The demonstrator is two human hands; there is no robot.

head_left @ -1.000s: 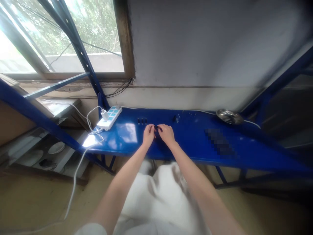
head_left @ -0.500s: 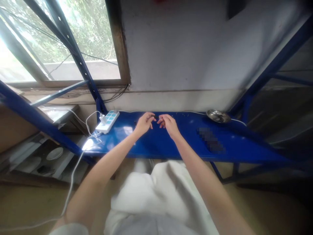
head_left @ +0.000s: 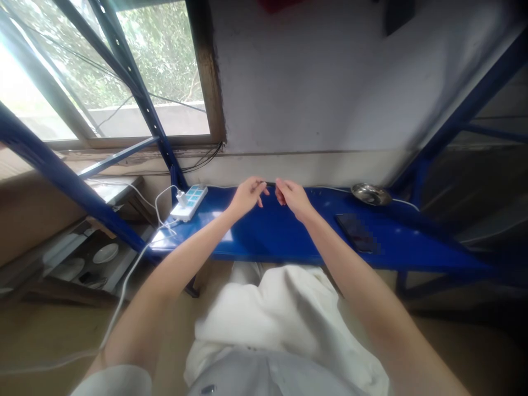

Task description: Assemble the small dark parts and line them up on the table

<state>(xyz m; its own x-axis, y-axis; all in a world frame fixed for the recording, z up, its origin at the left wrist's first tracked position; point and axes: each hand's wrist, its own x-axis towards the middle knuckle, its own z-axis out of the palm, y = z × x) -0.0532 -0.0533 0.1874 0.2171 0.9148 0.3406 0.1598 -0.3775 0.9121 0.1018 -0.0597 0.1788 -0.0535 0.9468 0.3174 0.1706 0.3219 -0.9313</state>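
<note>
Over the far part of the blue table (head_left: 264, 234), my left hand (head_left: 247, 196) and my right hand (head_left: 294, 197) face each other, a small gap apart. A small, thin dark piece (head_left: 270, 184) spans that gap, its ends at the fingertips of both hands. Its kind is too small to make out. The fingers of each hand are bent and closed at the tips. Several tiny bits (head_left: 317, 192) lie on the table just right of my right hand.
At the table's left end is a white power strip (head_left: 192, 203) with a plug and cord. A shiny metal bowl (head_left: 370, 193) sits at the back right, and a dark phone-like slab (head_left: 352, 231), partly pixelated, lies nearer. Blue frame posts (head_left: 142, 104) rise at both ends.
Both hands have risen slightly in view and the right hand has turned, its fingers more closed. The dark piece now shows as a thin line between them. The view has shifted a little.
</note>
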